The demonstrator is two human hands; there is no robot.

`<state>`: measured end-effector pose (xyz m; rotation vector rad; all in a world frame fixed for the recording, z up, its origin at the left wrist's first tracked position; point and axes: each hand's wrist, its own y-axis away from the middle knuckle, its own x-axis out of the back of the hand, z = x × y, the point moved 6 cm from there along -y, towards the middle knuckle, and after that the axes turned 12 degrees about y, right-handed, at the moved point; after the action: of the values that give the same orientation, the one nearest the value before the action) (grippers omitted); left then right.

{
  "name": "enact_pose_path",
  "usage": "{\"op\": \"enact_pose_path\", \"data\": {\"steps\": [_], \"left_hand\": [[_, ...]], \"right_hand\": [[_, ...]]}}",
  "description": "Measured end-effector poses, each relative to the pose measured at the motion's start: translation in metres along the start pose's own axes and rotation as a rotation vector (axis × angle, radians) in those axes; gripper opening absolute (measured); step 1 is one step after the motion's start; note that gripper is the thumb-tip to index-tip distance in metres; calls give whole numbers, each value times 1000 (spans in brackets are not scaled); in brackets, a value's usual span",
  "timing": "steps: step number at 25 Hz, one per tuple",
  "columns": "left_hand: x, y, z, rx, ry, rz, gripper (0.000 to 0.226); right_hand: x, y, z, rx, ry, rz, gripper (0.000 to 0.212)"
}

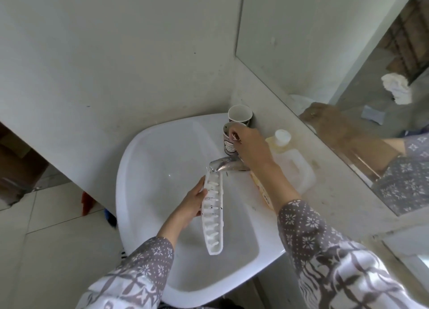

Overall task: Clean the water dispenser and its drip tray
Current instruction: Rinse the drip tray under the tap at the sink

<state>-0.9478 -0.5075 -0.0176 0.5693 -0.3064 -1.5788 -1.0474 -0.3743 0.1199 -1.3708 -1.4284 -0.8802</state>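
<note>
The drip tray (213, 212), a long, narrow grille of white plastic with rows of slots, hangs slanted over the basin of the sink (148, 160), its upper end just under the spout of the tap (226, 165). The left hand (193, 203) holds it along its left edge, its grip clamped on the tray. The right hand (249, 146) reaches behind the tap to the nearer of two paper cups (232, 137), fingertips pinching something small at its rim; what it is cannot be told. To rinse well, I judge the tray should stay tilted so water runs down its length and through every slot into the basin. The tap is polished metal, the sink smooth glazed white. Right of the tap, on the grimy bench (325, 192), stands a translucent plastic jug (290, 160) with a white cap.
</note>
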Motion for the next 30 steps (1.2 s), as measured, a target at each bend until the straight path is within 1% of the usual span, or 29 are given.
{"op": "enact_pose_path", "data": {"steps": [1,2,3,5,6,7,8,10,12,14,15,17,18,20,22,23,25,27,29,30], "left_hand": [[0,-1,-3,5,-1,-1,40],[0,0,-5,10,1,1,41],[2,-2,-8,15,-2,8,41],[4,-3,-13,19,-3,6,42],[3,-2,-12,6,6,-1,41],[4,-3,-13,-8,18,-4,41],[4,-2,-14,-17,28,1,41],[9,-5,-18,-12,53,32,45],[15,-8,-21,-16,64,58,47],[18,-10,-23,-25,49,48,48],[18,-10,-22,-25,42,35,48],[14,-7,-20,-23,42,12,49],[14,-7,-18,-27,52,8,49],[15,-6,-13,-44,93,6,48],[17,-8,-9,-60,138,2,47],[19,-9,-8,-62,159,13,47],[23,-11,-9,-63,196,39,45],[24,-12,-12,-44,211,36,45],[22,-12,-12,-29,249,56,42],[19,-11,-8,-35,275,73,40]], "right_hand": [[-1,0,-1,16,-39,-1,28],[2,3,-6,57,-71,46,33],[4,10,-13,138,-80,138,36],[-1,41,-25,284,-102,307,31],[-13,60,-26,300,-142,316,26],[-29,77,-26,280,-197,265,24],[-47,91,-23,213,-255,178,22],[-89,105,-9,18,-353,-44,21],[-114,101,-1,-166,-444,-226,34],[-125,88,3,-294,-558,-326,49],[-129,80,3,-331,-633,-354,49],[-136,66,2,-360,-765,-394,36],[-140,60,3,-373,-804,-400,28],[-141,53,2,-381,-872,-366,21],[-138,55,-1,-341,-909,-335,23],[-138,59,-2,-318,-867,-352,24],[-148,69,1,-285,-792,-449,29],[-156,75,2,-306,-861,-547,35],[-155,70,0,-312,-895,-554,40],[-152,65,-2,-298,-868,-520,40]]}}
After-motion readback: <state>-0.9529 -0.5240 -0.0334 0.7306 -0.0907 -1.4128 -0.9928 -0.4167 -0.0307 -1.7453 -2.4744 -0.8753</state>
